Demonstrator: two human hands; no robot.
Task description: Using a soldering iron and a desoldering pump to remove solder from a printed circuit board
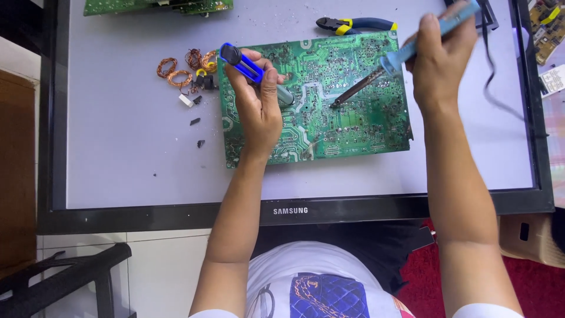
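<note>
— What is going on at centre frame?

— A person is working over a green circuit board [329,100] lying solder side up on a grey surface [118,153] (it looks like a flat screen laid on its back). The right hand [441,59], at the upper right of the frame, is wrapping its fingers closed around a light-blue soldering iron [406,53]; the iron's long axis is slanting down and to the left, its dark tip touching the board near the middle.

— And the left hand?

— The left hand [256,100] is gripping a blue desoldering pump [242,63], fingers curled shut around the barrel, thumb up by the plunger end. Its nozzle is pointing right toward the iron's tip, near but not meeting it; this hand is sitting nearer that spot.

— Anything else nearby?

— Copper wire coils [182,68] are lying at upper left, and yellow-handled cutters [353,25] above the board.
</note>
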